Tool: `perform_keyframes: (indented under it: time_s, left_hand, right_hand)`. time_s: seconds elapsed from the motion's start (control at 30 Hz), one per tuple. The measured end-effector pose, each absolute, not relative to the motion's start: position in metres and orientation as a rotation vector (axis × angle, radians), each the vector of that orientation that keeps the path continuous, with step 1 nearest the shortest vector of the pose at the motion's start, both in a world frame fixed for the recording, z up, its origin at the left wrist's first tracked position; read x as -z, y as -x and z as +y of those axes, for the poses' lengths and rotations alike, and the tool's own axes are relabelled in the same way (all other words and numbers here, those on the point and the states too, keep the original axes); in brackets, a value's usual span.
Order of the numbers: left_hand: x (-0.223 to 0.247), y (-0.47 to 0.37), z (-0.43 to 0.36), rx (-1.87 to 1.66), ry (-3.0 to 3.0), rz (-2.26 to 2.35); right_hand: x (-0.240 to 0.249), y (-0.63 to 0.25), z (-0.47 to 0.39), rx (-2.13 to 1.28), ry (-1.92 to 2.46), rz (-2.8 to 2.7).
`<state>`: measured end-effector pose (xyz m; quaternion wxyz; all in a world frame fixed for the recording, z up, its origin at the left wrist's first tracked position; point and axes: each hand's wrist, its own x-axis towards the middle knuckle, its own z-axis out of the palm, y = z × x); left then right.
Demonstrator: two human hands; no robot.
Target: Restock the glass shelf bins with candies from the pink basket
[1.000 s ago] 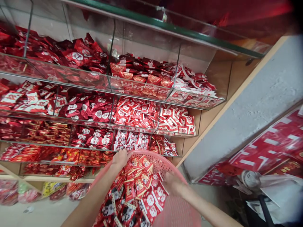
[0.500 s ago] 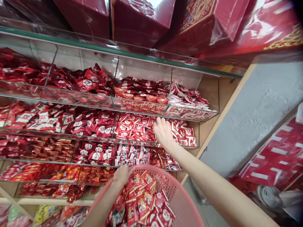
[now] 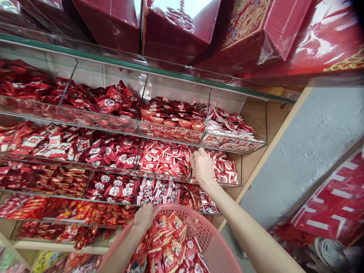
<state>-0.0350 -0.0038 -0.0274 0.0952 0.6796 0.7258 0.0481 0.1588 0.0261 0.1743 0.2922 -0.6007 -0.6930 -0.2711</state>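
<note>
My left hand (image 3: 144, 216) is wrapped over the rim of a pink perforated plastic basket (image 3: 212, 227), tilted below the shelves. Inside the basket lies a heap of red and gold candy packets (image 3: 170, 246). Further up, my right hand (image 3: 203, 165) reaches into a clear bin, between red-and-white packets (image 3: 163, 157) on its left and more such packets (image 3: 226, 167) on its right. Its fingers are curled, and the fingertips are partly hidden, so whatever they grip does not show.
Tiers of clear bins hold red packets (image 3: 113, 151) to the left. Above runs a glass shelf edge (image 3: 159, 72) with large dark red boxes (image 3: 176, 38) over it. A wooden side panel (image 3: 264, 151) and grey wall (image 3: 301, 140) stand at right. A shoe (image 3: 331, 252) shows lower right.
The view has shifted slightly, so the upper shelves sit lower and further right. My right hand stays at the same bin, its fingers a little more curled. My left hand keeps the basket rim.
</note>
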Motion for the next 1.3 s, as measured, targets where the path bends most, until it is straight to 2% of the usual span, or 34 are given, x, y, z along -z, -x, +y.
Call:
perform_keyframes:
  time_s: [0.13, 0.4, 0.6, 1.0, 1.3]
  left_hand:
    - [0.030, 0.034, -0.004, -0.157, -1.994, 2.156]
    - [0.022, 0.036, -0.004, -0.158, -1.976, 2.128]
    - [0.018, 0.037, -0.003, -0.116, -1.938, 2.160]
    - [0.018, 0.033, -0.002, -0.048, -1.975, 2.182]
    - [0.021, 0.034, -0.002, -0.082, -1.968, 2.181]
  right_hand:
    - [-0.159, -0.164, 0.011, 0.396, 1.282, -1.711]
    - [-0.095, -0.151, -0.020, -0.859, 0.966, -1.020]
    - [-0.072, -0.172, -0.039, -1.326, 0.985, -0.808]
    - [0.013, -0.232, -0.085, -1.592, 1.459, -1.297]
    - [0.024, -0.222, -0.098, -1.661, 1.687, -1.689]
